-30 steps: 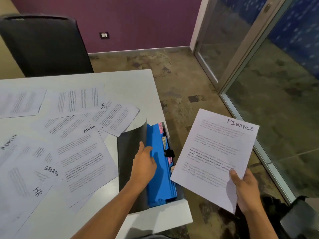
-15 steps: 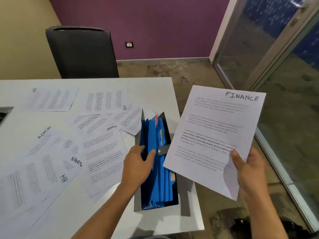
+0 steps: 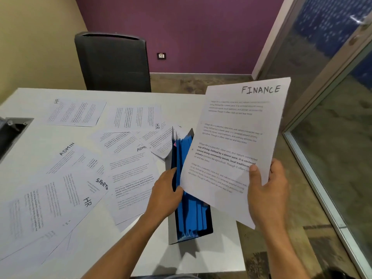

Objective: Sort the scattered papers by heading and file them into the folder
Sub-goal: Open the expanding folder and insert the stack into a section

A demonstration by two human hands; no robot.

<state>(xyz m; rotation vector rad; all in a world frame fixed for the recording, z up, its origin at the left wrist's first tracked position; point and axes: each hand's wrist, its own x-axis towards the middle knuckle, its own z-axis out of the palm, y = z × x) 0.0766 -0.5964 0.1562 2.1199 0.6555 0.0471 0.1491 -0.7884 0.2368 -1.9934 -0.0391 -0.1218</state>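
Just left of my right hand (image 3: 267, 196), which pinches the FINANCE sheet (image 3: 233, 146) at its lower right edge, stands the folder (image 3: 191, 214), its long axis running away from me; my left hand (image 3: 164, 193) grips its near wall; 1 short leftward drop remains, I judge.

The FINANCE sheet (image 3: 231, 150) was thin matt white paper, as were the scattered papers (image 3: 80, 178) across the desk (image 3: 40, 97), whose top looked smooth, pale and faintly sheened. The folder (image 3: 191, 214) at the desk's right edge showed smooth blue plastic-looking dividers inside dark covers. The chair (image 3: 114, 63) back was matt black mesh-like cloth. The partition (image 3: 332, 97) was glossy glass in metal framing.
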